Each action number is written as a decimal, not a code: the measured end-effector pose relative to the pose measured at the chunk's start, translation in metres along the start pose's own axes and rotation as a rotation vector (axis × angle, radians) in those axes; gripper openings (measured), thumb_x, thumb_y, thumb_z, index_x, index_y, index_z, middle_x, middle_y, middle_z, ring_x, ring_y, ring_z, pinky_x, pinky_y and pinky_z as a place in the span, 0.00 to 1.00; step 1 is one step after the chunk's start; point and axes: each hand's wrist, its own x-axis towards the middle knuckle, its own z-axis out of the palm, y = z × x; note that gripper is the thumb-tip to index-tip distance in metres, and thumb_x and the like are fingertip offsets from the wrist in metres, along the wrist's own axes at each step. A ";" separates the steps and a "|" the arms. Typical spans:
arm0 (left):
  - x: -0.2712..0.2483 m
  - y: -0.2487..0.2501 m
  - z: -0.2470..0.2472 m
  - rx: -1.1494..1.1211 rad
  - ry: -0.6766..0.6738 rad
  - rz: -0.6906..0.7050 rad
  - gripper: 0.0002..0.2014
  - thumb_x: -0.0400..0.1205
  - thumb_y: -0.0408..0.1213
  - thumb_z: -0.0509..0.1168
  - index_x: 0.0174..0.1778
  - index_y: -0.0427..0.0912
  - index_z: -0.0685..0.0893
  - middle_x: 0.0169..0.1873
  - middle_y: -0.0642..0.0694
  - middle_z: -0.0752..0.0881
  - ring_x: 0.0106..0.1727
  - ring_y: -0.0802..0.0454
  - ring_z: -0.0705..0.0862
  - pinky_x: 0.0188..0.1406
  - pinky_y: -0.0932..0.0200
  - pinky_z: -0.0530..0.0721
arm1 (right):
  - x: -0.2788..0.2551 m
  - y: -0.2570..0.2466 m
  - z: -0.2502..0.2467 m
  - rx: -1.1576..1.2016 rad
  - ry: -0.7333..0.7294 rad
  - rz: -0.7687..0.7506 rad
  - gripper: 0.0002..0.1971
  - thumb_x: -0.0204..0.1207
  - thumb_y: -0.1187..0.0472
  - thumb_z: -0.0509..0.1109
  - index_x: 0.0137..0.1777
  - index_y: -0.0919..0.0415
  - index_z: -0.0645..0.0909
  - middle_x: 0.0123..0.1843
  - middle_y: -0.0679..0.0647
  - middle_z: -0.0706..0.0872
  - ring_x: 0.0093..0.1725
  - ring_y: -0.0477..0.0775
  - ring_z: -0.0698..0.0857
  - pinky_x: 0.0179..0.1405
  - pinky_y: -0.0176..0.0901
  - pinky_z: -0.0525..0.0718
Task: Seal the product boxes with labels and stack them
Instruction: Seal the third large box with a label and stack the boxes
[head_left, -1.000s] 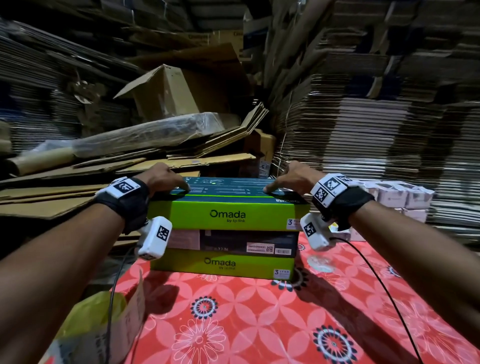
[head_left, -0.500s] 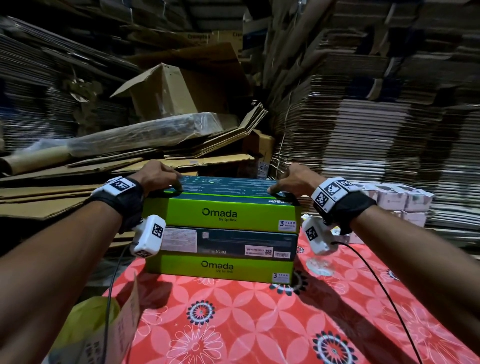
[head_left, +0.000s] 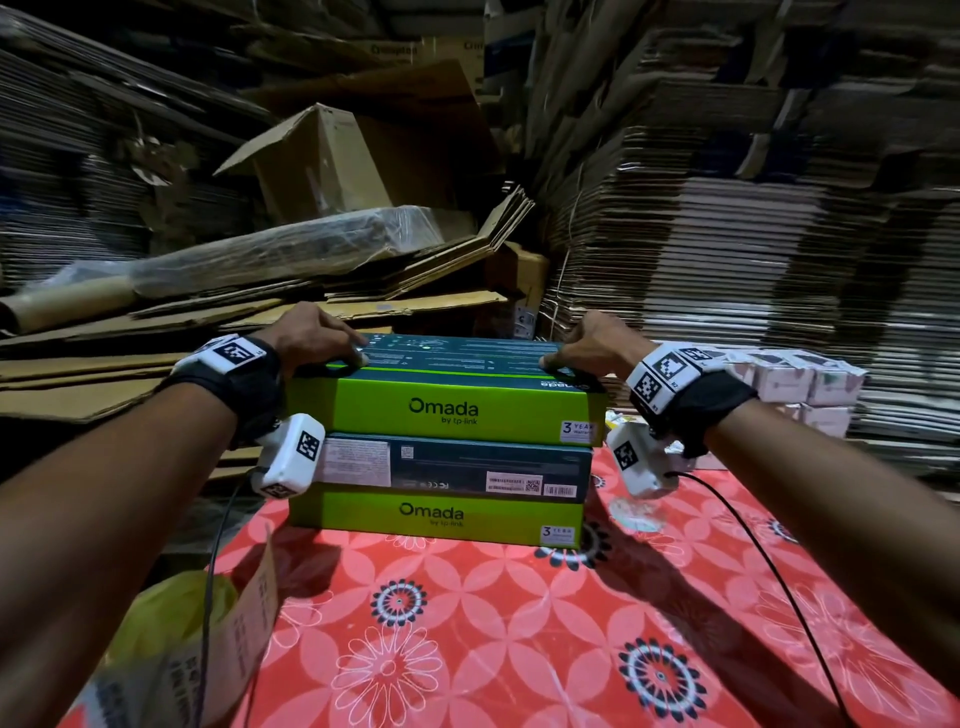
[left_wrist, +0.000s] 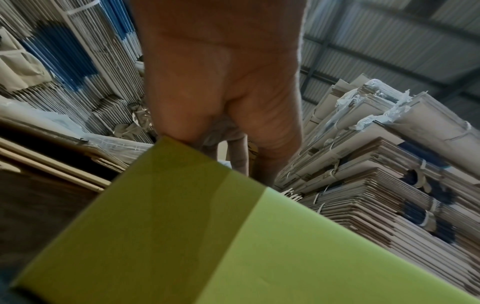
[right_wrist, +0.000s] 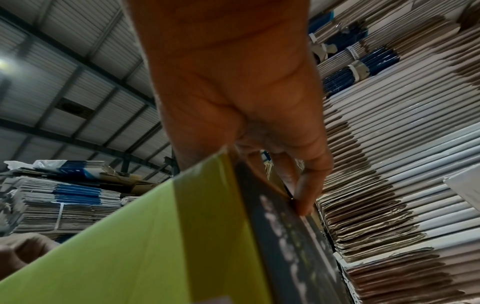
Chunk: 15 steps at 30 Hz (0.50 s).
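We are setting the top Omada box onto the stack, and it is sitting on a second Omada box that is resting on the red floral tablecloth toward the far edge of the table. The upper box is overhanging the lower one slightly to the right, so we judge the step in hand to be squaring the two.

Our left hand is gripping the box's left end, fingers curled over the top edge and thumb on the dark lid; the left wrist view is showing the palm against the green side. Our right hand is holding the right end the same way, with fingertips pressing along the dark end panel. Both grips are narrow and closed on the cardboard, not spread.

To do this well, we are thinking of nudging the box leftward with even pressure from both ends until its corners are meeting those below, keeping it flat so it is not tipping. Whether a seal label is already on, we cannot tell from here.

Around the stack, small white cartons are sitting to the right, near it, and flattened corrugated cardboard is piling up behind, with a yellow-green bag at the near left.
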 end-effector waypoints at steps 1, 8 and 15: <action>-0.001 0.001 0.000 0.006 0.001 0.005 0.12 0.70 0.27 0.82 0.47 0.42 0.94 0.45 0.40 0.93 0.57 0.39 0.89 0.61 0.45 0.88 | -0.001 0.000 0.000 0.000 0.004 -0.002 0.19 0.75 0.46 0.80 0.39 0.63 0.84 0.36 0.54 0.84 0.37 0.51 0.82 0.29 0.41 0.74; -0.013 0.016 0.009 0.231 0.009 0.095 0.09 0.81 0.25 0.71 0.54 0.35 0.93 0.22 0.56 0.83 0.21 0.63 0.77 0.21 0.71 0.73 | -0.005 0.004 0.001 0.020 0.021 -0.001 0.20 0.74 0.44 0.80 0.44 0.64 0.87 0.37 0.53 0.84 0.38 0.50 0.81 0.30 0.41 0.75; -0.023 0.024 0.020 0.312 -0.077 0.104 0.08 0.84 0.34 0.69 0.53 0.39 0.93 0.48 0.38 0.92 0.50 0.45 0.86 0.56 0.51 0.85 | -0.008 0.006 0.004 0.026 0.054 0.008 0.26 0.72 0.42 0.81 0.56 0.65 0.87 0.52 0.58 0.88 0.54 0.59 0.86 0.37 0.41 0.76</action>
